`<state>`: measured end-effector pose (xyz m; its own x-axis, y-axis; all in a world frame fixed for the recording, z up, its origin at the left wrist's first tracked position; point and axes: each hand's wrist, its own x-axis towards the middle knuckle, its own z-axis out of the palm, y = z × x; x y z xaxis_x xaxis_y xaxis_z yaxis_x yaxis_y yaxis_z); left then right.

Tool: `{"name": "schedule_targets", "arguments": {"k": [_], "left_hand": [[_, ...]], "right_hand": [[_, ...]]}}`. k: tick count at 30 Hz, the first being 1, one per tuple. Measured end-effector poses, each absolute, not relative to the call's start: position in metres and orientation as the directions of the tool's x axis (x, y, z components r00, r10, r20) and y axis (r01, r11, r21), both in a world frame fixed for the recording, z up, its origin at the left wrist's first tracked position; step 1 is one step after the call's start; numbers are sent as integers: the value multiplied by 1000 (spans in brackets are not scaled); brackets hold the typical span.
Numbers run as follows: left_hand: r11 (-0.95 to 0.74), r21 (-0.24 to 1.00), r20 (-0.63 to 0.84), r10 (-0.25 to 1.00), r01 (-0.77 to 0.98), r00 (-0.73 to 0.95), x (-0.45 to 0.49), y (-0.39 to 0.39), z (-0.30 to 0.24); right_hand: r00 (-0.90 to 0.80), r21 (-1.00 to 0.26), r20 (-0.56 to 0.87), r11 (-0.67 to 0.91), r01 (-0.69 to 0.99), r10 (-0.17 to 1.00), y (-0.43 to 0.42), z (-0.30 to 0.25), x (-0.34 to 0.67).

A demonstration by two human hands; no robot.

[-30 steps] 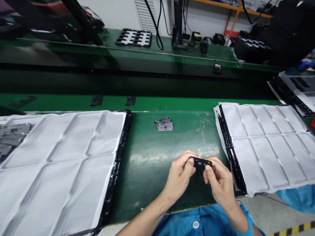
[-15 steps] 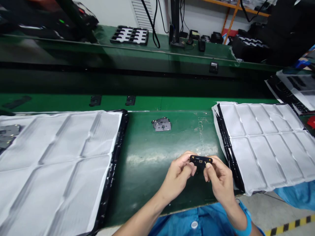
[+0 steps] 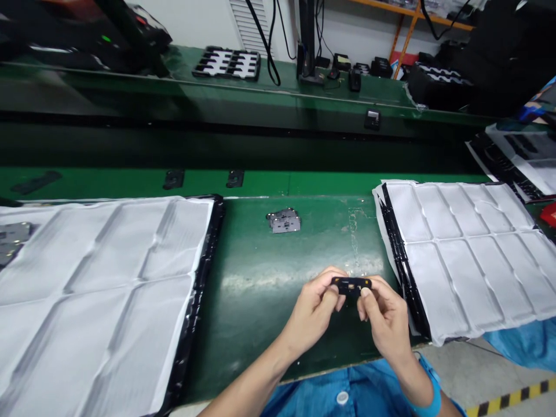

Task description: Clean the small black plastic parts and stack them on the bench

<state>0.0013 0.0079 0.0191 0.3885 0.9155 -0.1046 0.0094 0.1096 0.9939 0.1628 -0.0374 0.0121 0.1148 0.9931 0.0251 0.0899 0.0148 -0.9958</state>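
A small black electronic part (image 3: 351,284) with gold-coloured spots along its edge is held level above the green bench. My left hand (image 3: 319,307) pinches its left end between thumb and fingers. On the other end, my right hand (image 3: 384,315) has its thumb against the near side and its fingers behind. The part's far side is hidden. Beyond my hands, a few flat grey plates (image 3: 284,221) lie overlapped on the bench.
White-covered trays with black edges flank my hands, one at left (image 3: 174,313) and one at right (image 3: 469,255). Grey plates (image 3: 13,237) lie on the left one. Black parts (image 3: 235,178) sit on a green strip beyond, and a dark device (image 3: 372,119) farther back.
The black part has tipped slightly in my fingers, showing more of its face. The pieces on the green strip have shifted right, and the farther dark device a little left.
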Motion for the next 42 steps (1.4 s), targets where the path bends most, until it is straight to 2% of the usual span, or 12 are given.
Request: {"name": "schedule_targets", "arguments": {"k": [4, 8, 12, 17, 22, 28, 34, 42], "left_hand": [[126, 989, -146, 864, 75, 481, -6, 11, 20], [22, 980, -120, 860, 199, 495, -12, 15, 21], [-16, 987, -59, 892, 162, 449, -10, 17, 18], [104, 990, -137, 876, 97, 463, -9, 16, 13], [147, 983, -183, 842, 111, 508, -11, 14, 20], [34, 987, -113, 844, 158, 525, -17, 10, 32], [199, 978, -200, 770, 70, 606, -20, 4, 31], [188, 981, -185, 855, 44, 485, -7, 3, 23]], "right_hand": [[160, -997, 23, 10, 81, 987, -35, 12, 164], [182, -996, 32, 17, 87, 983, -31, 10, 164], [189, -994, 27, 6, 112, 982, -26, 5, 162], [124, -972, 105, 76, 222, 987, -23, 7, 170], [142, -989, 30, 8, 147, 989, -26, 10, 173], [194, -994, 20, -1, 109, 981, -27, 9, 166], [243, -995, 11, -14, 100, 970, -28, 9, 166], [233, -999, 14, 2, 50, 972, -27, 9, 162]]}}
